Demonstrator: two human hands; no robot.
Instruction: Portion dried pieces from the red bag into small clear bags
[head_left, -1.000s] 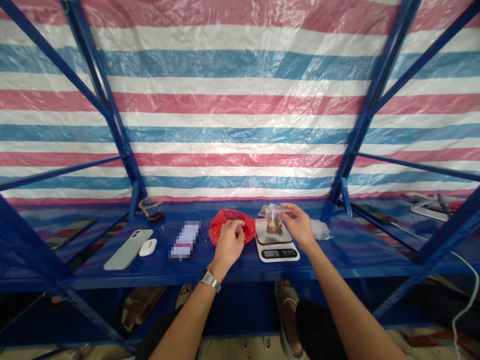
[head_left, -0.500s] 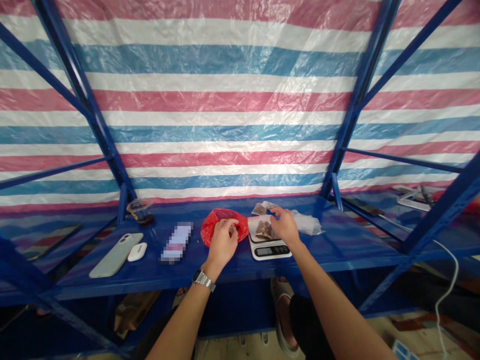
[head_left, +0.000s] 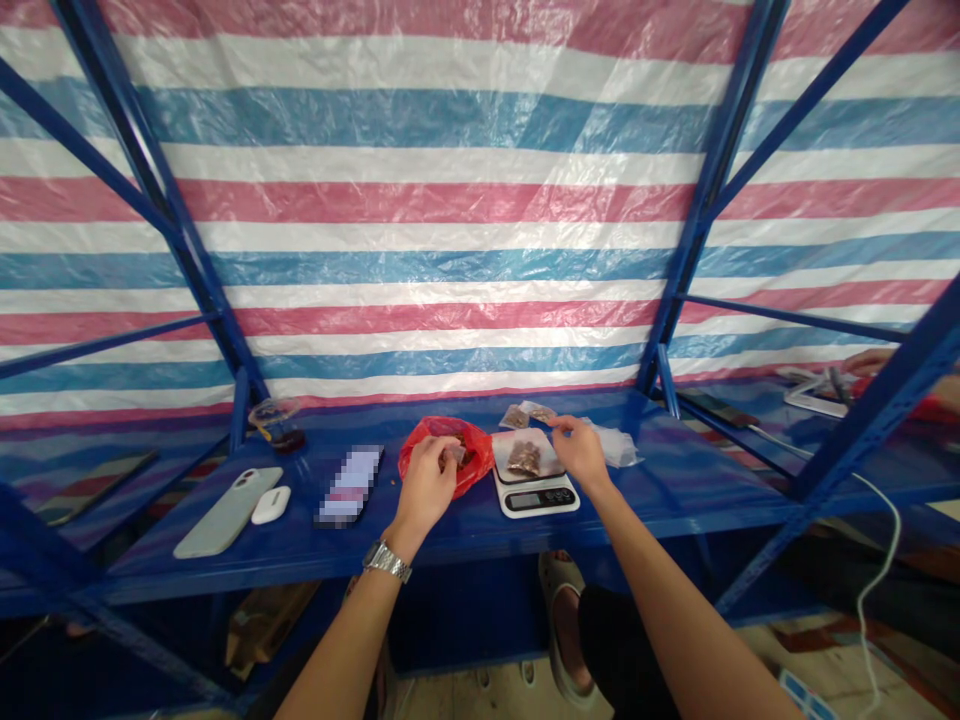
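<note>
We have our left hand (head_left: 427,478) pinched on the near lip of the red bag (head_left: 445,447), fingers curled around the plastic and what looks like a small brown piece held at the tips, though it is too small to be sure. A second ago that hand sat lower against the bag's side; now it has risen a little toward the mouth, so something seems to be coming out of the bag. Our right hand (head_left: 579,450) has changed more: earlier it held the small clear bag (head_left: 524,458) upright above the scale (head_left: 534,482) by its top, and now that bag lies flat on the scale's plate, brown contents showing through. The right fingers are bunched in a light pinch just beyond the plate's far right corner; whether they still grip a bit of the bag's edge or have let go we cannot tell. We judge the weighing is in hand: the bag rests on the plate and the display faces us, unreadable from here. Two more small filled bags (head_left: 527,413) lie toward the shelf's (head_left: 675,480) back edge, with loose clear plastic (head_left: 616,445) to the right of the scale. On the left half of the shelf lie a phone (head_left: 228,497) and an earbud case (head_left: 271,504).
</note>
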